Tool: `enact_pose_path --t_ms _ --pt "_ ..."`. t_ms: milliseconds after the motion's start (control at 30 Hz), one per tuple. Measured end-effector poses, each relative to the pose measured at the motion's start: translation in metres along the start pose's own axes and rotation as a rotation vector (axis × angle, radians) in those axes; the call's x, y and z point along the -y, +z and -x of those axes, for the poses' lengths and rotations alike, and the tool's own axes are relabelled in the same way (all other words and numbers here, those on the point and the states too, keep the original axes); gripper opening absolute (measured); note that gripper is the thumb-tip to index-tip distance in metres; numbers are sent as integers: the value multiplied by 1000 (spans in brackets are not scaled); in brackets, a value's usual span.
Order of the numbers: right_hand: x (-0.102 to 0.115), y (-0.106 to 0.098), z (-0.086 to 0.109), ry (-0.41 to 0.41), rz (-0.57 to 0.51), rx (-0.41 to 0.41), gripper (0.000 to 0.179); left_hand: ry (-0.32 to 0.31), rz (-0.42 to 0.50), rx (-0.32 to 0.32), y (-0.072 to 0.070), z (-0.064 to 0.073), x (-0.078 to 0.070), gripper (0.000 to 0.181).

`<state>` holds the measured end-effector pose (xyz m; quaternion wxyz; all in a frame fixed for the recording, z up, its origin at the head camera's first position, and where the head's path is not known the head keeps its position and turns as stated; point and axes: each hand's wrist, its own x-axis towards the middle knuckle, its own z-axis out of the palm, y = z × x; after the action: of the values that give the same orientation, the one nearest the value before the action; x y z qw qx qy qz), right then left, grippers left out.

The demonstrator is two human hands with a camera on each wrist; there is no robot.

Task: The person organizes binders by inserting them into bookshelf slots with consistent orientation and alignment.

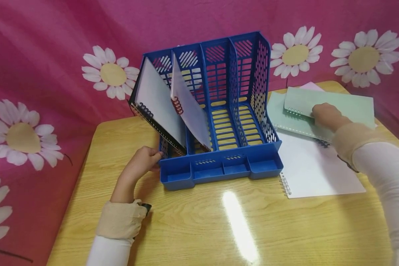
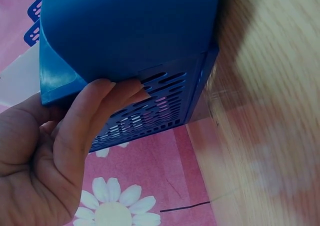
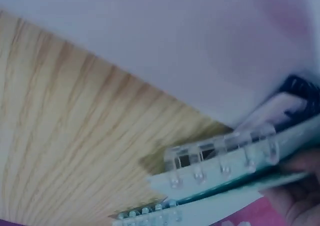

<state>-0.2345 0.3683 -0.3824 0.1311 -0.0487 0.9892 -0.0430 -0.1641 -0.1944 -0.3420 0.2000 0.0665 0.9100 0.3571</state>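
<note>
Closest to the head camera, your right sleeve (image 1: 374, 170) crosses the right side of the table (image 1: 186, 221), and your left sleeve (image 1: 109, 249) comes up from below on the left. Your left hand (image 1: 144, 160) grips the near left corner of the blue rack (image 1: 266, 149), thumb on one side of its wall and fingers on the other. The rack stands upright toward the table's far edge, about midway between the left and right edges. In its leftmost compartment a black-coiled notebook (image 1: 159, 101) leans left; in the next one a red-coiled notebook (image 1: 189, 107) leans the same way.

Your right hand (image 1: 329, 116) has its fingers curled on the near edge of the upper green notebook (image 1: 349, 105), pinching it, close to the table's far right corner. Under it lies the lower green notebook (image 1: 279, 112); the right wrist view shows a gap between the two near their coils. The lower one overlaps a white notebook (image 1: 319, 170), which lies flat nearer you, just right of the rack. A dark coil (image 1: 322, 143) shows beside your right wrist. Beyond the table hangs a pink daisy-printed cloth (image 1: 219, 18).
</note>
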Motion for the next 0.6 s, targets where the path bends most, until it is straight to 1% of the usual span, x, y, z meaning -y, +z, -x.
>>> enact_pose_path --t_ms 33,100,200,300,500,600 --pt "0 0 0 10 -7 -20 22 2 -1 0 0 0 0 43" --pt "2 0 -1 33 -26 -30 24 5 -2 -2 -1 0 0 43" --pt "5 -2 -1 48 -48 -23 23 12 -2 -8 -2 0 -1 43" --pt "9 -5 2 42 -46 -13 20 20 -4 -15 -2 -1 -2 43" --pt "19 -15 16 26 73 9 16 17 -8 -10 -4 0 -4 43" --pt "20 -19 19 21 73 -6 17 12 -9 -5 -5 0 -4 43"
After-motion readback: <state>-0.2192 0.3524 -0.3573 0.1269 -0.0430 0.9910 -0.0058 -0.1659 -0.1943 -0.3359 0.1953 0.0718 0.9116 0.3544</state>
